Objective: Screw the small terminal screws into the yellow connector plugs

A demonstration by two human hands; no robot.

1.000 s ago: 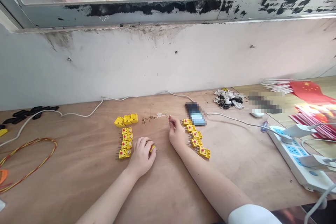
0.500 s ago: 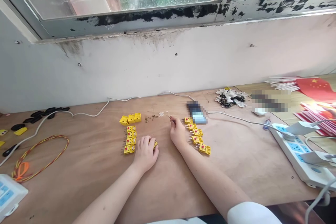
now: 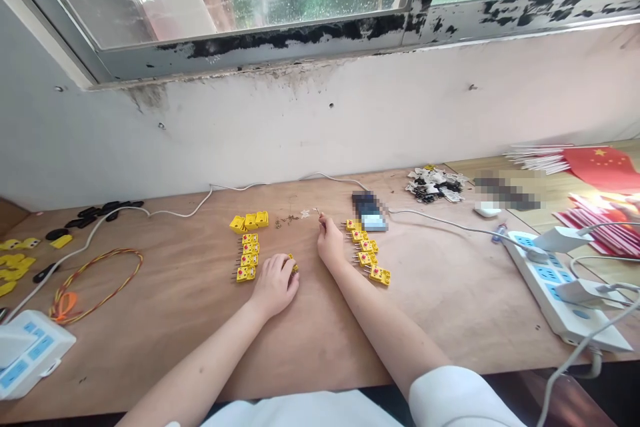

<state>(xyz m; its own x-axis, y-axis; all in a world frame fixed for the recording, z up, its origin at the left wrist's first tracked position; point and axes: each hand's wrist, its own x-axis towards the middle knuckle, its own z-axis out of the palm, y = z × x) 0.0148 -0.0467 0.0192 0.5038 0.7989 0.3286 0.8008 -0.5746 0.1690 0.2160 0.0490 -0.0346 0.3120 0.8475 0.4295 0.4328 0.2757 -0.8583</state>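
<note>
My left hand [image 3: 277, 285] rests on the table, fingers curled over a yellow two-pin plug [image 3: 294, 267] that shows only in part beyond the fingertips. Fingers pinched, my right hand [image 3: 331, 240] holds a small thin piece [image 3: 317, 211] pointing up and left; its kind is too small to tell. Left of my left hand, a column of yellow plug bodies [image 3: 249, 259] with red dots has its pins toward the left. Another slanting row of yellow plugs [image 3: 367, 246] lies right of my right hand. Tiny brass screws [image 3: 279, 223] and clear plastic bits [image 3: 305, 214] lie beyond the hands.
Yellow covers [image 3: 251, 221] stand behind the left column. A phone [image 3: 371, 211], a heap of black and white parts [image 3: 435, 185] and a power strip [image 3: 560, 293] are to the right. A coiled cable [image 3: 97, 307] and another power strip [image 3: 35, 353] lie left.
The view has shifted slightly, showing more of the table's left side. Both hands keep their holds and stay in about the same places over the table.
</note>
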